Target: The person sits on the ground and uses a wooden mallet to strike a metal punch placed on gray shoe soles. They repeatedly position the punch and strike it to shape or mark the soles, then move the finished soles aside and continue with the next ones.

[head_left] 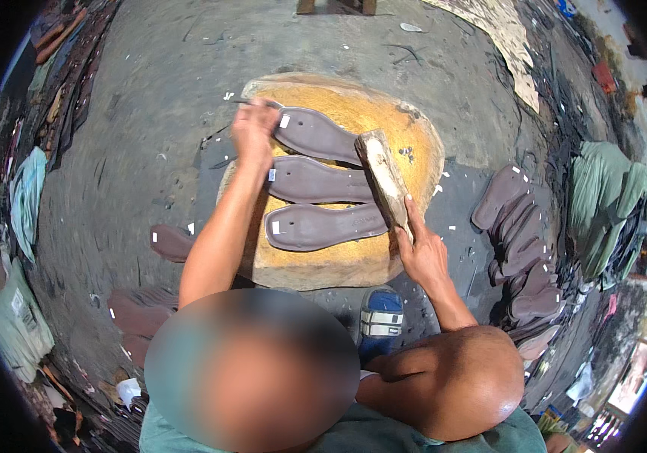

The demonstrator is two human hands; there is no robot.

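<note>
Three brown shoe soles lie side by side across a yellowish block with a rounded outline: the far sole point(316, 136), the middle sole point(316, 180) and the near sole point(327, 226). Each bears a small white label at its left end. Beside the far sole's left end, my left hand point(252, 136) is closed, slightly blurred, around a thin dark rod point(244, 102). My right hand point(423, 253) grips the near end of a rough wooden bar point(385, 177), which lies across the right ends of the soles.
The block point(301, 275) stands on a grey floor. Stacked brown soles point(523, 234) spread along the right, and more soles point(138, 309) lie at the lower left. My sandalled foot point(382, 321) is at the block's near edge. Green cloth point(614, 204) hangs at far right.
</note>
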